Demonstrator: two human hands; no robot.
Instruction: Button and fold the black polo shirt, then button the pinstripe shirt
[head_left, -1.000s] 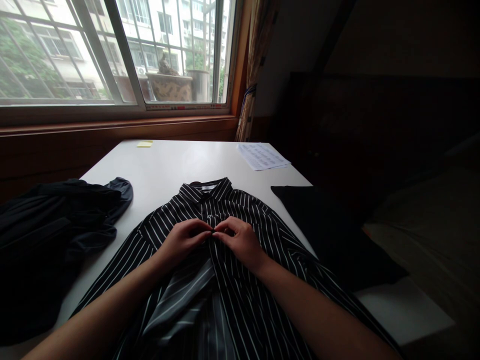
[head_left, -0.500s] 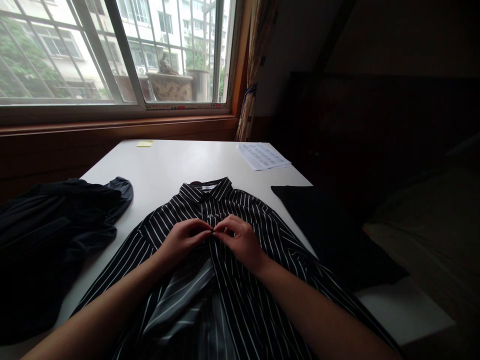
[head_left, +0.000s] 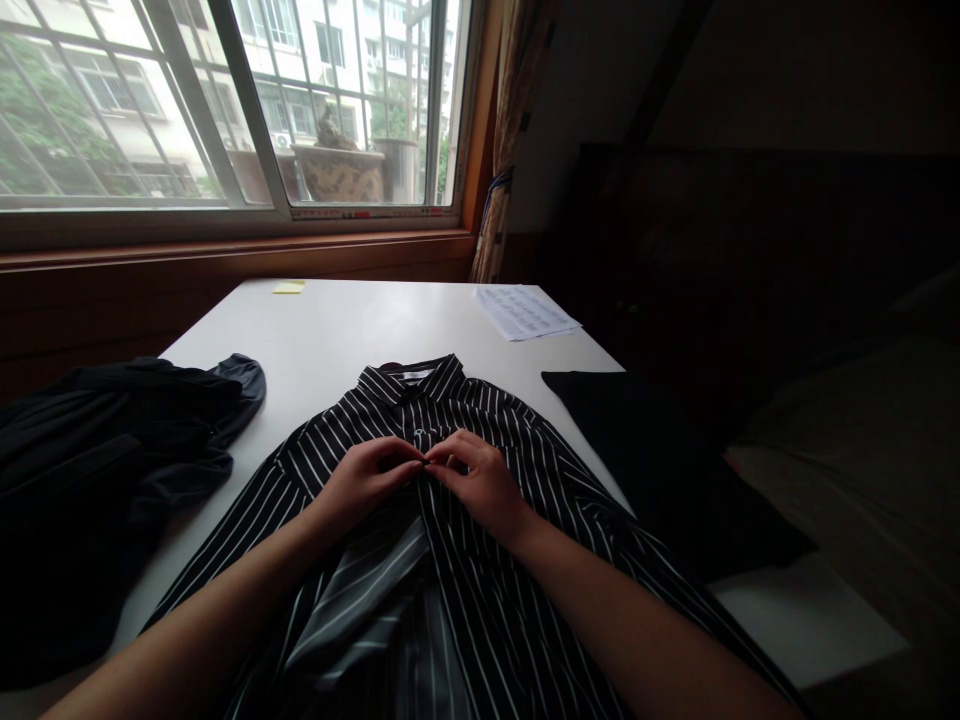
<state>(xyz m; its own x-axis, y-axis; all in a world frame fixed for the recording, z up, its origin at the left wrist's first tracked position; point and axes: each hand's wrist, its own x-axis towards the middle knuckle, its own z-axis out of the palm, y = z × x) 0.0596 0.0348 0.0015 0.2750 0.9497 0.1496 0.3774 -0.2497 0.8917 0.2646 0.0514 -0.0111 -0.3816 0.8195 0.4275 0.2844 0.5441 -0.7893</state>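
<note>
A black shirt [head_left: 487,405] with white stripes lies face up, its collar [head_left: 411,384] pointing toward the window. Below the chest its front edges hang apart and the paler inside shows. My left hand [head_left: 373,475] pinches the front edge with thumb and forefinger, a little below the collar. Touching it fingertip to fingertip, my right hand [head_left: 480,480] pinches the same spot from the other side. A small button [head_left: 419,433] shows just above the fingers. Whatever sits between the fingertips is too small and covered to make out.
The shirt rests on a white table [head_left: 360,320]. Dark clothing [head_left: 112,450] is heaped at the left, and a black cloth [head_left: 675,470] lies at the right edge. Printed sheets [head_left: 525,312] and a yellow sticky note [head_left: 289,287] lie near the far edge, below the window [head_left: 225,110].
</note>
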